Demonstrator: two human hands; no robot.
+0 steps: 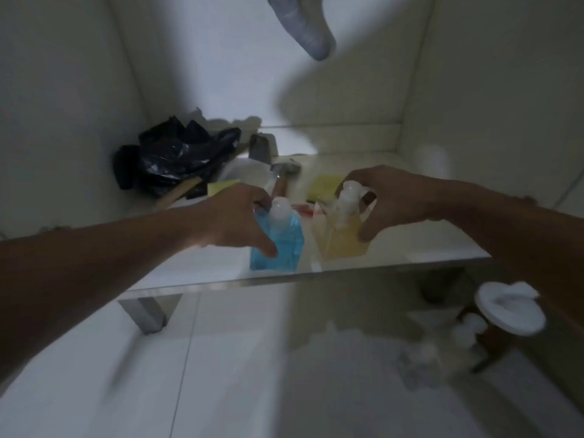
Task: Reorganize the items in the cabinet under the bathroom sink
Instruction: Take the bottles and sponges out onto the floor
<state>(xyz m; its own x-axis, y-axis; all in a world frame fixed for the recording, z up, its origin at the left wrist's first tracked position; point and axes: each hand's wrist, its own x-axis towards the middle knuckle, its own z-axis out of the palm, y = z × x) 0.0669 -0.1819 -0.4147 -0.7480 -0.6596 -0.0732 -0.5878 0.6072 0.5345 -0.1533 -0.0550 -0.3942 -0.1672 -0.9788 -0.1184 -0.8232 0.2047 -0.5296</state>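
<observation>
Blue liquid fills the square bottle [278, 245] that the left hand [235, 219] grips near the front edge of the cabinet floor [410, 248]. The thumb curls across the bottle's near face while the fingers wrap round its far side, so the bottle sits at about 3 o'clock from the palm, its white pump cap [280, 207] rising just beside the knuckles. At 3 o'clock from that bottle, close but not touching, stands a yellow bottle [343, 238], also upright. The right hand [395, 200] grips it from the right: the thumb presses low on the side nearest the wrist, and the fingers arch over its white pump top [349, 192], leaving the bottle at about 9 o'clock from the palm.

Behind the bottles, toward 12 o'clock, a hammer [281, 175] lies on the floor with its head pointing away, flanked by a yellow sponge [325, 184] on the right and a paler yellow pad [221, 187] on the left. A crumpled black plastic bag [177, 159] fills the back-left corner at 10 o'clock. A grey drain pipe [306, 30] hangs from above at 12 o'clock. Outside the cabinet, at 4 o'clock, a white-lidded container [510, 311] sits on the tiled floor, blurred.
</observation>
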